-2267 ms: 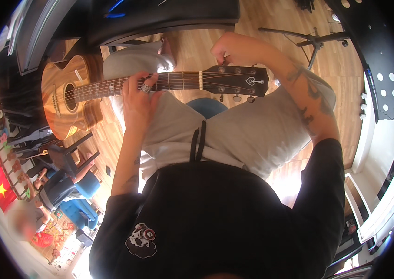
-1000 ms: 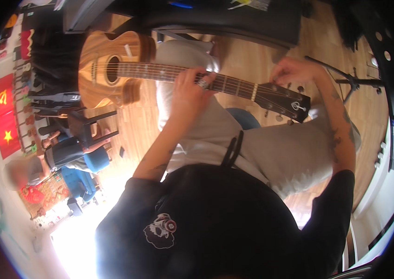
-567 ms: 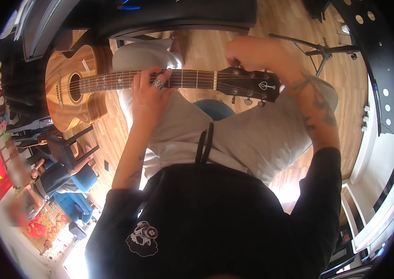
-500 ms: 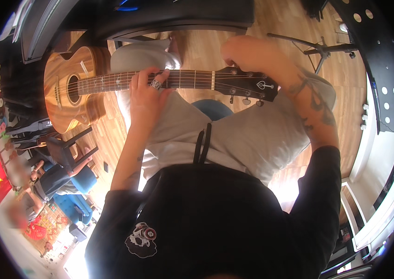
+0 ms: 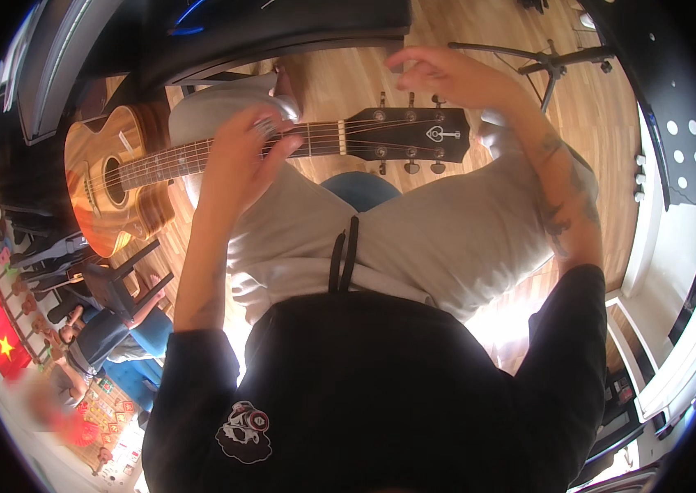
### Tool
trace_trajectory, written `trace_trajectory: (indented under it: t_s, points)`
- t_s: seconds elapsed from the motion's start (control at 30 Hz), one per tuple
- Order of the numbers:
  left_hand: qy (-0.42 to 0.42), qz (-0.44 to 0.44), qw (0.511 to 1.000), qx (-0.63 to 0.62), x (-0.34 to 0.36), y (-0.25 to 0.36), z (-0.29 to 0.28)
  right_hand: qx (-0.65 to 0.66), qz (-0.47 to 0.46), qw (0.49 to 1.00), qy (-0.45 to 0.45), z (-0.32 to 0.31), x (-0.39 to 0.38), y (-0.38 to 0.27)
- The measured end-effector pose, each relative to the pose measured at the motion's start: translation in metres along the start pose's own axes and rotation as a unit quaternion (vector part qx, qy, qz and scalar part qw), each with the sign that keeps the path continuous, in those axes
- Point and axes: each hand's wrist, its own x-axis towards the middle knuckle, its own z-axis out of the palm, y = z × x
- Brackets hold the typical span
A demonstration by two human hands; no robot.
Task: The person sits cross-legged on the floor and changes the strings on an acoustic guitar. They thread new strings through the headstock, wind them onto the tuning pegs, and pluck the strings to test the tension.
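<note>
**Acoustic guitar on lap: right hand now off the headstock**

- Acoustic guitar (image 5: 159, 164): lies across the person's grey-trousered thighs, body far left, headstock (image 5: 409, 135) far centre-right.
- Left hand (image 5: 237, 160): curled over the neck (image 5: 315, 140) near the nut, fingers pressing the strings, as half a second ago.
- Right hand (image 5: 446, 74): was at the headstock; now lifted just beyond it, fingers loosely spread, holding nothing, clear of the tuning pegs (image 5: 409, 99).
- Judgement: a peg adjustment appears paused or finished.
- Music stand (image 5: 545, 57): far right, on the wooden floor.
</note>
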Motion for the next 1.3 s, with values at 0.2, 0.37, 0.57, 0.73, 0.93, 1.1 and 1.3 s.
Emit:
trace_trajectory:
  t_s: [0.2, 0.37, 0.57, 0.73, 0.93, 1.1, 1.3]
  points:
    - [-0.22, -0.021, 0.967, -0.125, 0.102, 0.013, 0.065, -0.138, 0.044, 0.979, -0.141, -0.013, -0.014, 0.012]
    - [-0.307, -0.095, 0.916, -0.242, 0.125, -0.001, 0.077, -0.054, 0.024, 0.991, -0.12, -0.01, -0.02, 0.02]
    - [-0.401, -0.033, 0.867, -0.293, 0.136, -0.015, 0.077, -0.006, 0.059, 0.991, -0.119, -0.007, -0.027, 0.014]
    - [-0.356, 0.009, 0.906, -0.23, 0.137, -0.008, 0.081, -0.024, 0.073, 0.99, -0.119, -0.008, -0.025, 0.013]
    - [-0.324, -0.057, 0.944, 0.013, 0.143, 0.028, 0.07, -0.036, 0.099, 0.986, -0.126, -0.01, -0.025, 0.001]
    - [-0.223, -0.014, 0.962, 0.157, 0.142, 0.042, 0.081, -0.05, 0.074, 0.99, -0.108, -0.01, -0.022, 0.011]
    - [-0.405, -0.097, 0.886, -0.207, 0.145, 0.006, 0.064, -0.039, 0.06, 0.993, -0.094, -0.011, -0.021, 0.013]
